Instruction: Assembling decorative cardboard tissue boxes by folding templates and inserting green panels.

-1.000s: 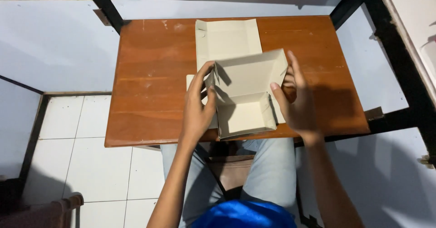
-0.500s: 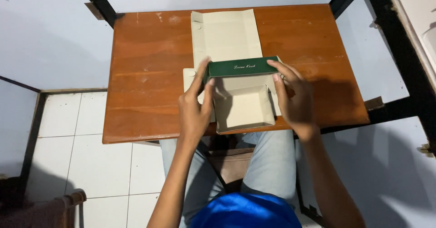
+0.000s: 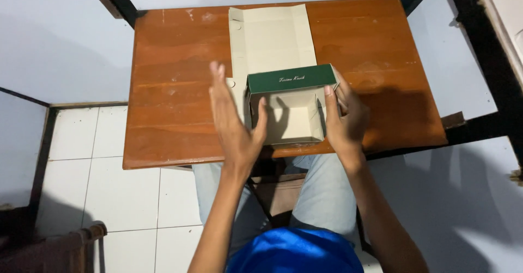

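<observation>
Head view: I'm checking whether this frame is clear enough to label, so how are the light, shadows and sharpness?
Head view: sharp overall, no strong glare; the box and table are evenly lit; the right hand throws a dark shadow across the wood to its right, finger shadows fall inside the box beside the left hand, and the frame's edges are dimmer.

Dim indoor light, sharp focus, hard shadows right of table [image 3: 163, 115]
</observation>
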